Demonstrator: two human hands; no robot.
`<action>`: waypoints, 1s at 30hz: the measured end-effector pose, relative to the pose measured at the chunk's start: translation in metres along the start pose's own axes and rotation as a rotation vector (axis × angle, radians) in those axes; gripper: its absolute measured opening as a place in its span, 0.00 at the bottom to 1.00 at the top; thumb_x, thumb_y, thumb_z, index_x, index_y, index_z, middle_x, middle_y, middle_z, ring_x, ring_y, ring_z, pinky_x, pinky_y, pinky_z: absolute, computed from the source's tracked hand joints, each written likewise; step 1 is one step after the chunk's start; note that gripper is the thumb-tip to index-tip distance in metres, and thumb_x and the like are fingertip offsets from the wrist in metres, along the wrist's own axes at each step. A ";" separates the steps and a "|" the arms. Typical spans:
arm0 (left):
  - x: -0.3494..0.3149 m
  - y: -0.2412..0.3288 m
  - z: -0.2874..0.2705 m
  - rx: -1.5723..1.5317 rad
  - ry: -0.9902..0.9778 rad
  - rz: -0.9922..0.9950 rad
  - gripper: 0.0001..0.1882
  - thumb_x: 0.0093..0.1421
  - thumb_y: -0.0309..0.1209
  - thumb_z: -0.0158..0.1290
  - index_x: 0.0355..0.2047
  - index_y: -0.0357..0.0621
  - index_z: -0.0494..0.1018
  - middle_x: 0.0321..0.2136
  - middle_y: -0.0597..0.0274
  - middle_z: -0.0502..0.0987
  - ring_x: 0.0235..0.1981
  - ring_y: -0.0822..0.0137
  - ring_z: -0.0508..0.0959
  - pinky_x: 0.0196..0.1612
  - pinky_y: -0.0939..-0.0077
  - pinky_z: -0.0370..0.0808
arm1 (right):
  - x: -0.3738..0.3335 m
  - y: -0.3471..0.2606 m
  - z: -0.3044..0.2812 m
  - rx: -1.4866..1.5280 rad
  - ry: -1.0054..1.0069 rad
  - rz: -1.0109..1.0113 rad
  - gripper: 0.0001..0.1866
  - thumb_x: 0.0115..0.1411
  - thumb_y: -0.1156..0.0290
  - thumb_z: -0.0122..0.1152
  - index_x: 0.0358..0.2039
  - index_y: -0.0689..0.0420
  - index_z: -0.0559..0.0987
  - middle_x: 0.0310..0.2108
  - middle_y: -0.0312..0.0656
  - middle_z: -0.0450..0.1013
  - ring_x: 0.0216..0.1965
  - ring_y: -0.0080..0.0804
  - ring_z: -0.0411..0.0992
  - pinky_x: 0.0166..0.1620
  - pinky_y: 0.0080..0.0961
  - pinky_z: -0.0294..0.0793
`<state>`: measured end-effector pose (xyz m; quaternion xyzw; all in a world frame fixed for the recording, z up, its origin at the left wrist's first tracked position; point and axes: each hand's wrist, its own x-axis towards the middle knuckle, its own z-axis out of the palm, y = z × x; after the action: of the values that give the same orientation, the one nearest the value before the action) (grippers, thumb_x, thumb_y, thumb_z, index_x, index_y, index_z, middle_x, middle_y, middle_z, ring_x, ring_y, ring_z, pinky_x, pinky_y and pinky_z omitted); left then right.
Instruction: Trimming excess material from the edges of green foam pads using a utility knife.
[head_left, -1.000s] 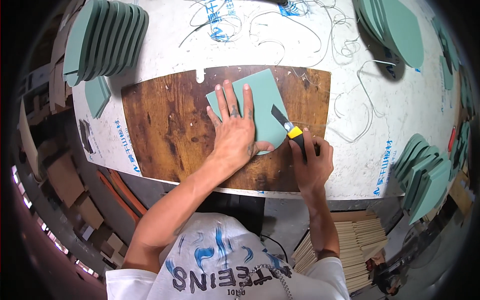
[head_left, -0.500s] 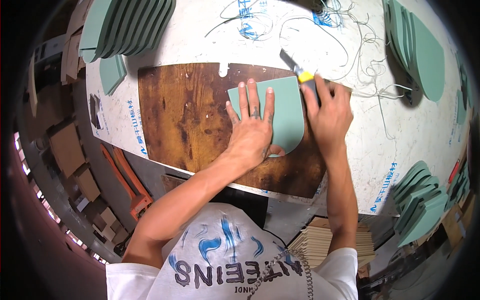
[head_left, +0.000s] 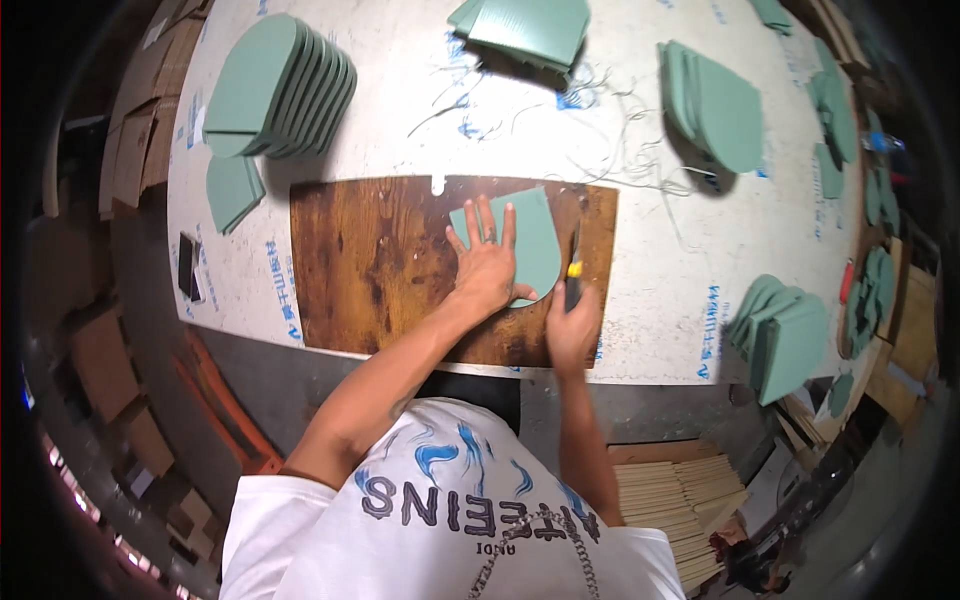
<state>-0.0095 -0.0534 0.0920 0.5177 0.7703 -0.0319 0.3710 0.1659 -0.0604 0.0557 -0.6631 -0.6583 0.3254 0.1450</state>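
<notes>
My left hand (head_left: 486, 270) lies flat with its fingers spread on a pale green sheet (head_left: 536, 240) that has a rounded near right corner. It presses the sheet against a dark brown wooden board (head_left: 365, 265). In my right hand (head_left: 572, 325) is a utility knife (head_left: 574, 270) with a yellow and dark handle, its blade pointing away from me. The knife is just right of the sheet's curved edge, over the board; whether the blade touches the board I cannot tell.
The board lies on a white table (head_left: 390, 110). Green pieces stand in a tall stack (head_left: 255, 90) at far left, with more stacks at the back (head_left: 530, 30), far right (head_left: 715, 105) and near right (head_left: 785, 340). Loose strings (head_left: 625, 125) lie behind the board. An orange-handled tool (head_left: 225, 400) is below left.
My right hand has brought the knife from the sheet's far right corner toward me, beside the curved edge. The view has shifted, showing more of the table's far side. My left hand still presses the sheet.
</notes>
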 end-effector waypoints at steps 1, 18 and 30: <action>-0.005 -0.012 0.010 -0.003 0.099 0.046 0.73 0.43 0.54 0.74 0.75 0.32 0.39 0.73 0.25 0.36 0.73 0.27 0.35 0.67 0.21 0.46 | -0.018 0.000 0.008 0.000 0.032 0.040 0.19 0.67 0.61 0.61 0.41 0.68 0.74 0.37 0.62 0.71 0.42 0.65 0.71 0.44 0.54 0.70; -0.001 -0.060 -0.061 -1.178 -0.377 0.277 0.13 0.67 0.35 0.60 0.41 0.35 0.82 0.32 0.64 0.83 0.36 0.70 0.79 0.43 0.73 0.74 | -0.074 -0.005 -0.035 1.242 -0.148 0.536 0.13 0.65 0.69 0.67 0.46 0.55 0.74 0.27 0.34 0.71 0.23 0.23 0.72 0.24 0.24 0.73; 0.131 -0.014 -0.147 -1.442 0.039 0.097 0.13 0.64 0.28 0.59 0.46 0.32 0.76 0.34 0.52 0.80 0.35 0.58 0.84 0.37 0.66 0.86 | 0.186 -0.016 -0.159 1.152 0.221 0.122 0.09 0.66 0.69 0.66 0.40 0.60 0.77 0.24 0.33 0.71 0.19 0.22 0.69 0.23 0.21 0.71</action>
<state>-0.1249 0.1052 0.1138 0.1784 0.5824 0.5101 0.6073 0.2380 0.1581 0.1390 -0.5441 -0.3171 0.5674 0.5305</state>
